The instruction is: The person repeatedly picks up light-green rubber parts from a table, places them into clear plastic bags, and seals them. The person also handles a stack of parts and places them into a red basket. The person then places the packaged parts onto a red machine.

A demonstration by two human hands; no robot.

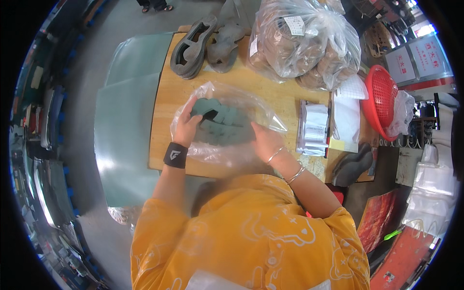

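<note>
On a wooden table (163,123), green pieces (222,129) sit at the centre with a clear bag (266,111) spread around them, the left hand's (187,124) grip closed on their 9 o'clock end. The right hand (268,144) meets the plastic at 3 o'clock; whether its grip pinches bag or pieces cannot be told. The pieces, apparently loose, could slide apart should the left grip slacken, and the thin film could tear if dragged across their edges. Bangles (295,175) on the right wrist might catch a fold. A hard tug toward 6 o'clock could carry the bag over the near edge; a sweep toward 3 o'clock might knock the paper packet (314,125), one toward 11 o'clock the grey soles (193,48).
</note>
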